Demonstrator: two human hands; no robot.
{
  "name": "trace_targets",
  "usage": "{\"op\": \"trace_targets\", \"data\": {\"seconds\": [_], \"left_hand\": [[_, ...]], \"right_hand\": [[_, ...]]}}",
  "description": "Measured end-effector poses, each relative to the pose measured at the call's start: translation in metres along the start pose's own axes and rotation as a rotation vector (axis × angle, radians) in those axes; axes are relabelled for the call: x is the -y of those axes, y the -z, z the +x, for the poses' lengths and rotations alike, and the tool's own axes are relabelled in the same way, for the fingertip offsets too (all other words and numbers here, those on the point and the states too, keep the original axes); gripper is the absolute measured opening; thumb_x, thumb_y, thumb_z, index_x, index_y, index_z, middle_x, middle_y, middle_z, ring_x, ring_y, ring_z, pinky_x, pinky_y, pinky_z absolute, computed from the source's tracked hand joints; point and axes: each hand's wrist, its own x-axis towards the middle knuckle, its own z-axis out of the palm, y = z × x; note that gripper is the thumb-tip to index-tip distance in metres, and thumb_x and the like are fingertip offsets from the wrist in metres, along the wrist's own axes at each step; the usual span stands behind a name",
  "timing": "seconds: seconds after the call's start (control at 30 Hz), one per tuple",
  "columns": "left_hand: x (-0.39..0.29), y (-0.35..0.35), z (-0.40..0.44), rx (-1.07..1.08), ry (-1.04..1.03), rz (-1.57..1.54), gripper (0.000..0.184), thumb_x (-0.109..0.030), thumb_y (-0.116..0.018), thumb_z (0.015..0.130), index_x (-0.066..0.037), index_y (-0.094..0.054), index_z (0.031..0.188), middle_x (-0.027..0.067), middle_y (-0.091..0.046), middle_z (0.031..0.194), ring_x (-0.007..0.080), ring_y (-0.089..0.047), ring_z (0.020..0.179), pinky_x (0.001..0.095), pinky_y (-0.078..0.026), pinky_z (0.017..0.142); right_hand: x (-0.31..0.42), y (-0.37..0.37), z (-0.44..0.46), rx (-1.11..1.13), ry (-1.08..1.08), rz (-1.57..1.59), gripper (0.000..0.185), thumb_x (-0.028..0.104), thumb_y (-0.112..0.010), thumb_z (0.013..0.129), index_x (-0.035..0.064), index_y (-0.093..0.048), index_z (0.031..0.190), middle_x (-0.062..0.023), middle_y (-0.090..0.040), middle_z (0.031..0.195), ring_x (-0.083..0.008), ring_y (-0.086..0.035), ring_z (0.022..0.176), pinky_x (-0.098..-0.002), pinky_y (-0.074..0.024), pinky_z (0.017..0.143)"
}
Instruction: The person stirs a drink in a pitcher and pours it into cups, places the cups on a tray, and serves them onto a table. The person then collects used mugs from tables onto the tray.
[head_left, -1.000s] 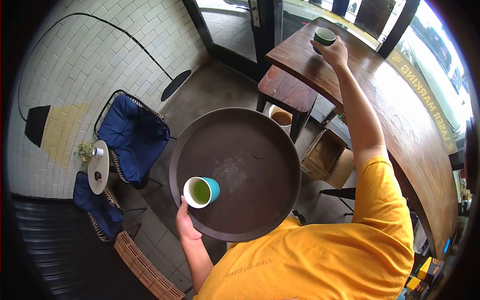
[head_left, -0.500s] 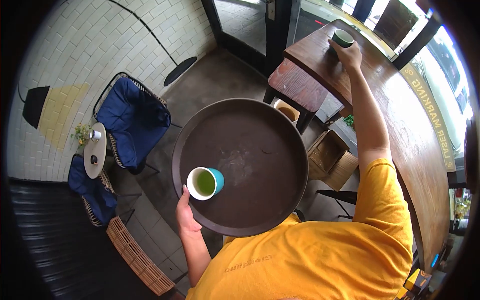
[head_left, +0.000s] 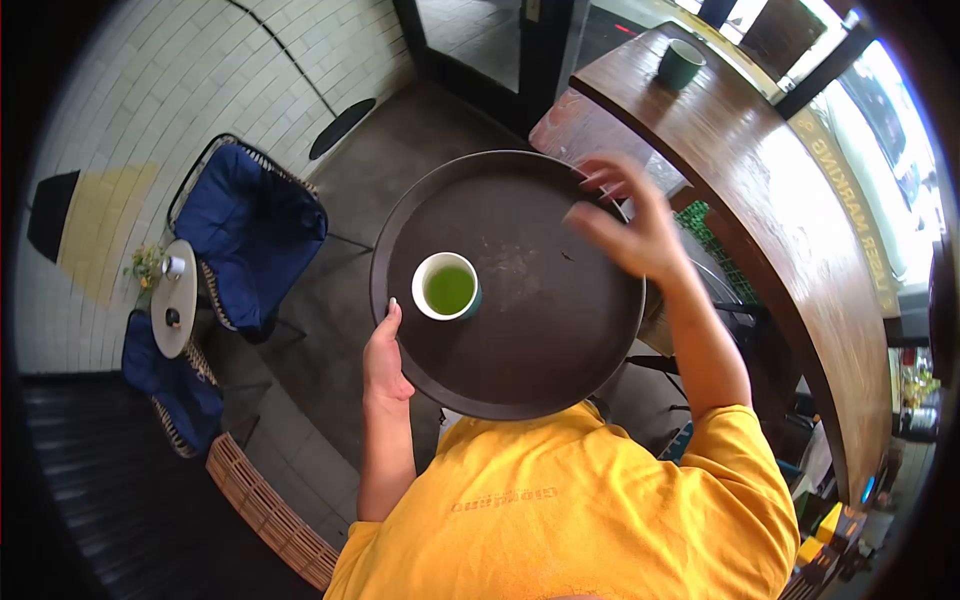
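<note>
A round dark brown tray [head_left: 540, 340] is held at its left rim by my left hand [head_left: 388, 358], with the thumb on the rim and the other fingers hidden beneath. On the tray's left part stands a cup of green liquid [head_left: 449, 288], white inside and teal outside. Over the tray's upper right edge is my right hand [head_left: 632, 222], slightly blurred, fingers apart and holding nothing. A dark green cup [head_left: 681, 65] stands upright at the far end of the long wooden counter [head_left: 770, 200], apart from my hands.
A blue cushioned chair [head_left: 247, 225] stands at the left beside a small round table [head_left: 175, 318] with flowers and small items. Below it is a woven rattan seat [head_left: 268, 510]. A reddish wooden stool [head_left: 585, 128] sits under the counter's end. A glass door is ahead.
My right hand has let go of the dark green cup on the counter and come back over the tray. The tray with its cup now appears higher in view.
</note>
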Motion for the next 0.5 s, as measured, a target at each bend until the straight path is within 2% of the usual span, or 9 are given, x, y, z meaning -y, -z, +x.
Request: {"op": "trace_targets", "data": {"seconds": [0.03,0.1,0.17,0.23,0.33,0.5], "left_hand": [[-0.002,-0.004,0.004,0.045,0.021,0.004,0.045,-0.032,-0.055,0.100,0.004,-0.054,0.127,0.0155,-0.062,0.124,0.0258,-0.063,0.111,0.0389,-0.053,0.094],[-0.002,-0.006,0.019,0.071,0.012,0.052,0.046,-0.033,-0.053,0.101,0.005,-0.054,0.127,0.0161,-0.061,0.125,0.0272,-0.063,0.112,0.0398,-0.052,0.095],[-0.003,-0.018,0.025,0.156,0.094,0.026,0.047,-0.033,-0.051,0.101,0.005,-0.053,0.129,0.0165,-0.061,0.126,0.0285,-0.062,0.113,0.0410,-0.051,0.097],[-0.003,-0.027,0.029,0.226,0.115,0.037,0.047,-0.034,-0.048,0.102,0.005,-0.053,0.129,0.0164,-0.061,0.126,0.0292,-0.062,0.114,0.0420,-0.051,0.098],[-0.002,-0.033,0.042,0.308,0.178,0.058,0.046,-0.034,-0.046,0.103,0.004,-0.054,0.128,0.0157,-0.062,0.126,0.0287,-0.062,0.113,0.0413,-0.052,0.097],[-0.003,-0.038,0.057,0.357,0.227,0.120,0.044,-0.032,-0.046,0.103,0.004,-0.055,0.127,0.0159,-0.062,0.124,0.0282,-0.063,0.111,0.0403,-0.052,0.095]], "right_hand": [[0.016,-0.009,-0.007,0.175,0.032,0.054,0.064,0.023,-0.084,0.073,0.0065,-0.056,0.128,-0.0118,-0.061,0.118,-0.0231,-0.062,0.099,-0.0354,-0.0504,0.086],[0.027,-0.033,-0.017,0.324,0.101,0.105,0.075,0.027,-0.086,0.070,0.0048,-0.052,0.132,-0.0153,-0.059,0.124,-0.0286,-0.062,0.105,-0.0394,-0.0500,0.093],[0.041,-0.050,-0.025,0.402,0.045,0.101,0.083,0.030,-0.087,0.068,0.0034,-0.048,0.136,-0.0186,-0.057,0.128,-0.0341,-0.061,0.111,-0.0428,-0.0491,0.096],[0.044,-0.062,-0.030,0.360,0.053,0.053,0.083,0.032,-0.087,0.067,0.0028,-0.048,0.134,-0.0205,-0.059,0.126,-0.0368,-0.060,0.113,-0.0436,-0.0493,0.095],[0.051,-0.067,-0.035,0.279,-0.002,-0.108,0.078,0.034,-0.087,0.065,0.0020,-0.051,0.126,-0.0193,-0.065,0.113,-0.0372,-0.062,0.109,-0.0415,-0.0504,0.092],[0.053,-0.072,-0.048,0.131,-0.113,-0.061,0.071,0.033,-0.087,0.068,0.0011,-0.054,0.123,-0.0191,-0.066,0.112,-0.0379,-0.064,0.104,-0.0418,-0.0511,0.091]]}}
